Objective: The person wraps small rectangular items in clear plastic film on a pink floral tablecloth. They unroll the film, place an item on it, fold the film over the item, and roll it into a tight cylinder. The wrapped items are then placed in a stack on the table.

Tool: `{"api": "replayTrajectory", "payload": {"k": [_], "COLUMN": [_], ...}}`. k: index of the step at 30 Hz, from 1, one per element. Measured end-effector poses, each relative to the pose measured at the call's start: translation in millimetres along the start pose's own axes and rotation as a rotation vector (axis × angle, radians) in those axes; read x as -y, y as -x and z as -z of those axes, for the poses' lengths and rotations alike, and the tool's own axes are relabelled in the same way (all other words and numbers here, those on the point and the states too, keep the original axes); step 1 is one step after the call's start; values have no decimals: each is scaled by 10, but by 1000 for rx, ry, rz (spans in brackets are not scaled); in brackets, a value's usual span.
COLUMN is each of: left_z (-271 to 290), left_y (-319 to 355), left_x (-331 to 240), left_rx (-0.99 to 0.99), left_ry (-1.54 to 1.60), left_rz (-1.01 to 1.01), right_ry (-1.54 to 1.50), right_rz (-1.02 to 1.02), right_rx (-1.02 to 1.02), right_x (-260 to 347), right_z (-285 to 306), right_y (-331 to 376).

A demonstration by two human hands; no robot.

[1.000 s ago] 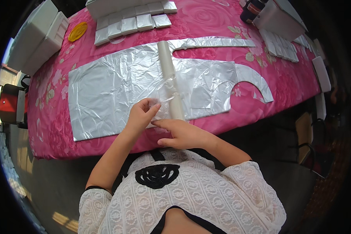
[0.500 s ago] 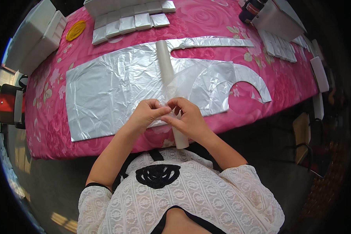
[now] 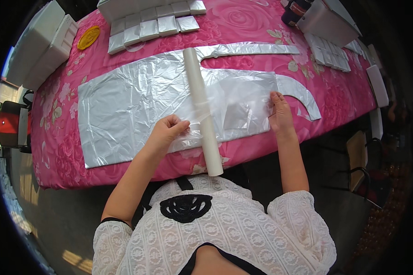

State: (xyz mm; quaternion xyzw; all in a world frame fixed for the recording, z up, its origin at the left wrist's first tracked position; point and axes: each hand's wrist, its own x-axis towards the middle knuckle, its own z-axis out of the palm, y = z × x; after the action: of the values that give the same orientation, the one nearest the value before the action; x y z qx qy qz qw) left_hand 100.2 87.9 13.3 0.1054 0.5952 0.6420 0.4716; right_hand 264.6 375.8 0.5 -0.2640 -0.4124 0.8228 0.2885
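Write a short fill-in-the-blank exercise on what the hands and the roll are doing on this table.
1. The left hand rests against the white ____ that lies across the silver sheet.
2. The right hand holds the far edge of the clear film, drawn out to the ____ of the roll.
3. The tablecloth under the sheet is ____ with a rose pattern.
4. A round ____ disc lies near the white boxes at the table's left end.

Missing words: roll; right; pink; yellow
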Motion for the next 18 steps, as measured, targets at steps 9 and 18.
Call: {"api": "replayTrajectory", "payload": {"k": [9, 18], "left_z": [-7, 101], "left_y": [-11, -6], "left_x": [-56, -83], "left_rx": [3, -30], "left_ry": [-97, -150], "left_rz": [-13, 23], "right_ry": [153, 1334], "right_rz": [265, 149], "right_rx": [-489, 251], "right_x": [1248, 203], "right_z": [1922, -662], "right_y": [-741, 920]}}
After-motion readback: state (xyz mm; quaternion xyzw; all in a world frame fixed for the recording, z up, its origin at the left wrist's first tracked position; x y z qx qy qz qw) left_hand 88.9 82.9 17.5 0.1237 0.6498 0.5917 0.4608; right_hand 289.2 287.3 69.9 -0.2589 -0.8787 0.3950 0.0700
